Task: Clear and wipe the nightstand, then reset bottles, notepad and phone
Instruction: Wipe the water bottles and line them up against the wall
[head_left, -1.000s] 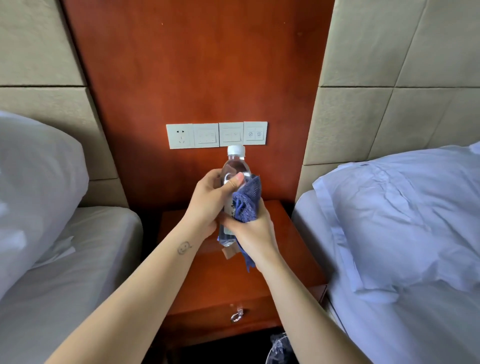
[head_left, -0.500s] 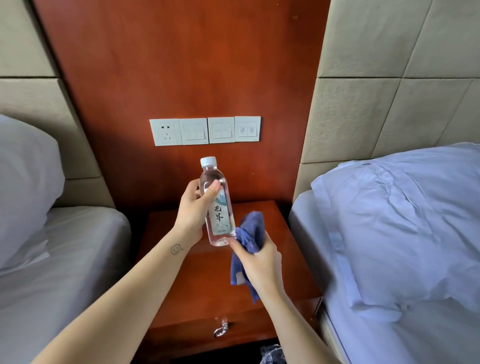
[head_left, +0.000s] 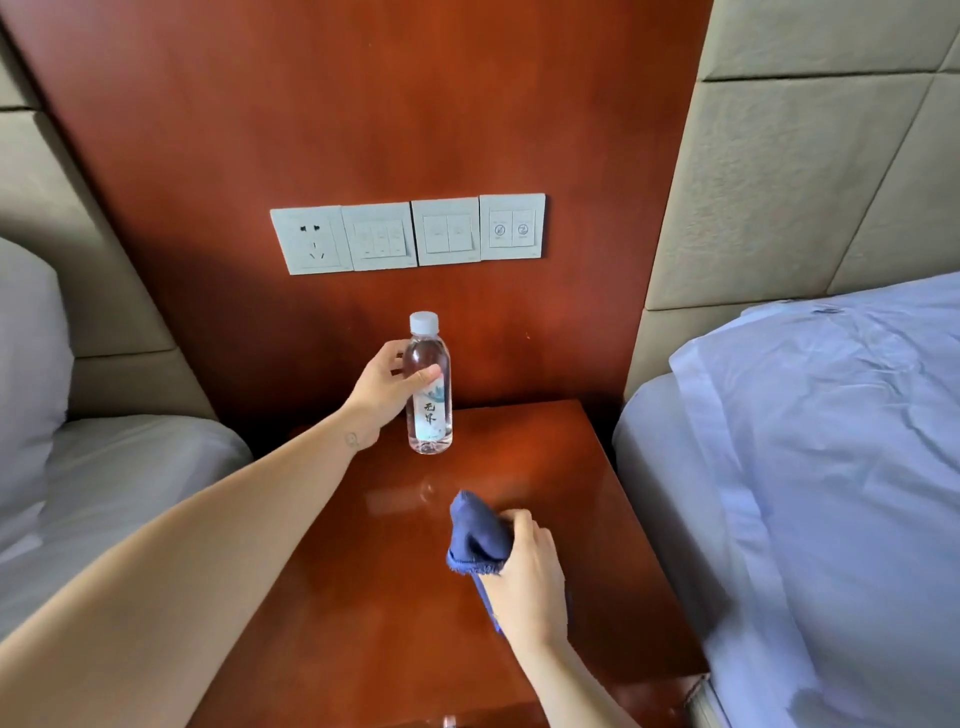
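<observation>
Bottle-setting at the back of the nightstand surface (head_left: 561, 467): gripping the clear water bottle (head_left: 430, 415) with the left hand (head_left: 382, 389), thumb lying across the front just above the label, fingers curling round the far side, holding it upright with the white cap on top and the base right at the glossy wood near the rear edge; not showing whether the base is touching or hanging just above. Clutching a bunched blue cloth (head_left: 475, 535) in the right hand (head_left: 527, 579), fingers curling over it, low over the middle of the surface and well apart from the water bottle. Facing a red-brown wall panel (head_left: 363, 104) carrying a row of four white switch plates (head_left: 410, 234), socket at the left end. Standing between a bed (head_left: 130, 467) in pale grey on the left and a light blue pillow (head_left: 831, 441) on the right.
</observation>
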